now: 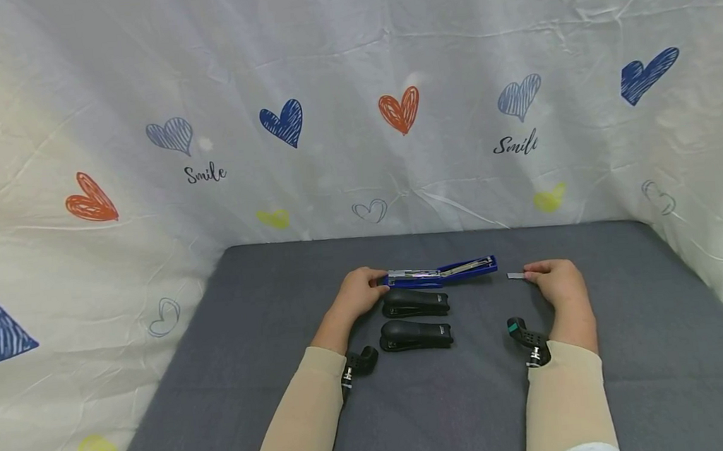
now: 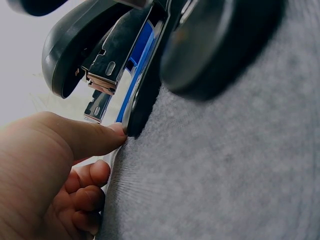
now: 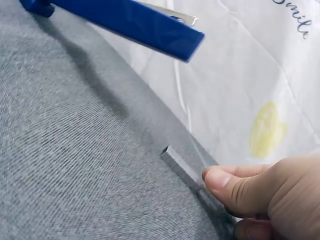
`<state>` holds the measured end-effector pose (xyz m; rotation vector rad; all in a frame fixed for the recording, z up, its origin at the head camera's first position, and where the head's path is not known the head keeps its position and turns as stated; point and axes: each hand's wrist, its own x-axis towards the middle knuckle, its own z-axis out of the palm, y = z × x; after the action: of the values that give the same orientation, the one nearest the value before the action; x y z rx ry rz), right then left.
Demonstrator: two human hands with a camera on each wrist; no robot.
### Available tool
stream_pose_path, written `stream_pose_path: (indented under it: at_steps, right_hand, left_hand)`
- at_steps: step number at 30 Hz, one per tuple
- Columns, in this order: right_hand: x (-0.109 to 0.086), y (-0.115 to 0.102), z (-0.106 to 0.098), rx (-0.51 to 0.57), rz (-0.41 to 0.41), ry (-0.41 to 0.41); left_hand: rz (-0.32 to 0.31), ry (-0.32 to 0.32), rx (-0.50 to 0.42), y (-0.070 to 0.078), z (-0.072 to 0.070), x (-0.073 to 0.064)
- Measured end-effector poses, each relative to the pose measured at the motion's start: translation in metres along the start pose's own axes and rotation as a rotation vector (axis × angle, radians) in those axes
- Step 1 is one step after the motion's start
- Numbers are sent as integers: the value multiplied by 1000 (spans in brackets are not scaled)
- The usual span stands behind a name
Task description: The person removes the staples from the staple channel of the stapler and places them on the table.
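Note:
A blue stapler, swung open with its metal staple channel showing, lies towards the back of the table. My left hand holds its left end between thumb and fingers; in the left wrist view black staplers hide much of it. Over to the right, my right hand pinches a short grey strip of staples by one end, apart from the stapler. The stapler's raised blue cover shows at the top of the right wrist view.
Two black staplers lie in front of the blue one, the nearer one and the farther one, both closed. Dark grey cloth covers the table. A white curtain printed with hearts hangs behind and at the sides.

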<state>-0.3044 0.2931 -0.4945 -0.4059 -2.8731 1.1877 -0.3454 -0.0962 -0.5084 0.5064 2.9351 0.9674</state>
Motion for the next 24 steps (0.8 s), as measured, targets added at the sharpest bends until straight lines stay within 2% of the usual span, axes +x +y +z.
stream_pose_path:
  at_steps: [8,15,24]
  right_hand:
    - [-3,-11,-5,56,-56,49]
    - [-5,-26,-12,26,-121,61]
    - [-15,-64,-12,-6,-234,84]
  left_hand:
    - [-3,-3,4,0,1,1]
    - [-7,-4,7,1,0,1]
    - [2,-8,7,1,-1,0]
